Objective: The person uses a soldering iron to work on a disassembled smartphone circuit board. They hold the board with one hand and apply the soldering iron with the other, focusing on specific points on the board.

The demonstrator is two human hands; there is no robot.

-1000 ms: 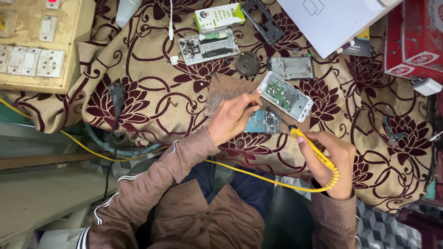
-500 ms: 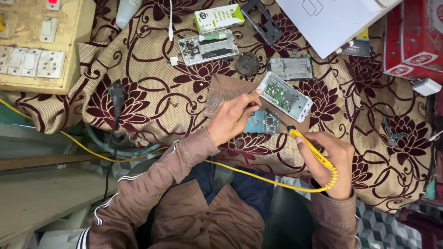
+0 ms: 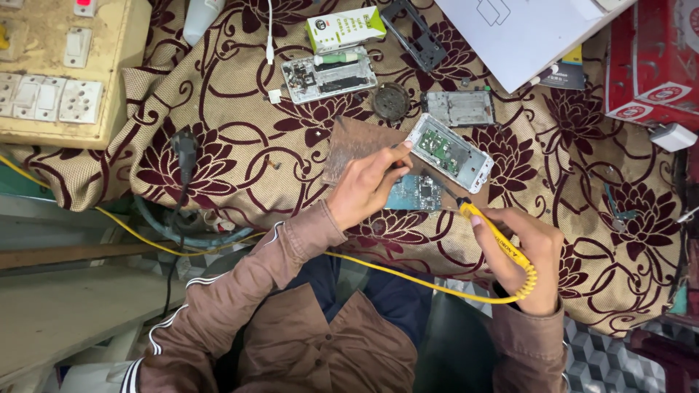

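Note:
My right hand (image 3: 526, 251) grips a yellow soldering iron (image 3: 495, 231), its dark tip pointing up-left toward a blue circuit board (image 3: 422, 193) on the floral cloth. My left hand (image 3: 368, 185) rests on the cloth beside that board, fingers pinched around a thin tool near the corner of an opened white phone body (image 3: 450, 151) with a green board inside. A brown worn pad (image 3: 357, 142) lies under and above my left hand. The iron's yellow cord (image 3: 408, 280) runs left across my lap.
Another opened phone frame (image 3: 329, 74), a grey phone part (image 3: 459, 108), a round dark disc (image 3: 392, 100), a green-and-white box (image 3: 346, 29), white sheet (image 3: 524, 33), red boxes (image 3: 652, 62) and a switchboard (image 3: 58, 73) at the left surround the work.
My left hand has shifted slightly toward the white phone body. The right hand holds the iron in almost the same spot.

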